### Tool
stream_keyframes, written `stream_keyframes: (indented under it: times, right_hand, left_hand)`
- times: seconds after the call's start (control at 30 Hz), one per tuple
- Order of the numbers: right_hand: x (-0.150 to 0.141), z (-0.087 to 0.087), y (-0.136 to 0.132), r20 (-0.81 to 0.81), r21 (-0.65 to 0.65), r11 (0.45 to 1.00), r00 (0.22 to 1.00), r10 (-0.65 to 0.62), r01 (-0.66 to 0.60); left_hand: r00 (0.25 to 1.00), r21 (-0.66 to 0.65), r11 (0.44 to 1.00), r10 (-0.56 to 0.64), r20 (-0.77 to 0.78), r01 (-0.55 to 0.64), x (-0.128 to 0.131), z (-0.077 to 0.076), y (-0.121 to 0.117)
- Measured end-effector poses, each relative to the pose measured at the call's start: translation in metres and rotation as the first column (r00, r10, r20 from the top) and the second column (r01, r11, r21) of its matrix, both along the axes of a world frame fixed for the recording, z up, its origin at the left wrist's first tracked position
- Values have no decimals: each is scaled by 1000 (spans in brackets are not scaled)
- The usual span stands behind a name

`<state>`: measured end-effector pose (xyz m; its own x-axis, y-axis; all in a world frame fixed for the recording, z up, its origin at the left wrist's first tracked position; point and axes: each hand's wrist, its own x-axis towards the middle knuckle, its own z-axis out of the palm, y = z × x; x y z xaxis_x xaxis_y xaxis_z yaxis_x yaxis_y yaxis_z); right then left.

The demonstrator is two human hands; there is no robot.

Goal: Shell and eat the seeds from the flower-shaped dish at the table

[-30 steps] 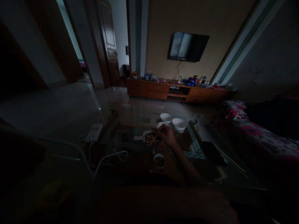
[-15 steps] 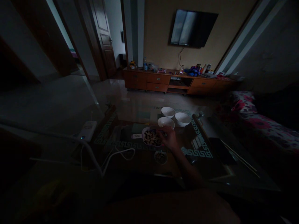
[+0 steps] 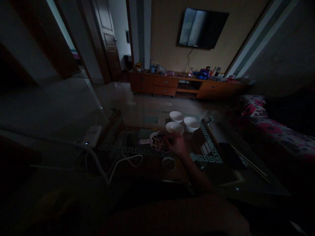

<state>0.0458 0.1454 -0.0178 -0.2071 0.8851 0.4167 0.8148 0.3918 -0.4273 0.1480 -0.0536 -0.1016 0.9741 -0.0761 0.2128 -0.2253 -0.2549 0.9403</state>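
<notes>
Because the room is so dim, we cannot read the fingers of our left hand [image 3: 235,219], low at five o'clock. Farther in, a small bowl [image 3: 168,169] sits on the tabletop [image 3: 151,172] at the dish's five o'clock, so our wrist should stay above it. Our right hand [image 3: 175,143] reaches in from four o'clock, fingers bent over the dish [image 3: 151,142] of dark and pale pieces; whether they grip one, we cannot tell. A light pinch should disturb least. Just beyond our knuckles, at one o'clock, stands a white bowl [image 3: 177,126] best left unbumped.
</notes>
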Motion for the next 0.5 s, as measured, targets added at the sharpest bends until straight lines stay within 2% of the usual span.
stream_keyframes:
  times: [0.07, 0.1, 0.17, 0.2, 0.27, 0.37, 0.5]
  right_hand:
    - [-1, 1, 0, 14, 5, 1000, 1000, 3, -3]
    - [-1, 1, 0, 19, 7, 1000, 1000, 1, -1]
    - [-1, 0, 1, 34, 10, 1000, 999, -3, 3]
    - [-1, 0, 2, 42, 11, 1000, 999, -4, 3]
    - [-1, -2, 2, 54, 18, 1000, 999, -6, 5]
    - [0, -3, 3, 64, 42, 999, 998, -5, 2]
    - [1, -2, 3, 84, 55, 998, 996, 3, -8]
  left_hand:
    - [994, 151, 985, 89, -58, -79, -11, 15, 2]
    - [988, 204, 979, 41, -148, -10, -17, 24, 5]
    - [898, 195, 948, -154, -412, 252, -25, 42, 14]
    - [887, 161, 938, -222, -405, 308, -27, 50, 19]
    - [869, 171, 918, -261, -421, 359, -28, 60, 29]
    - [874, 239, 890, -274, -401, 388, -26, 63, 34]
    - [870, 279, 869, -280, -405, 409, -23, 56, 31]
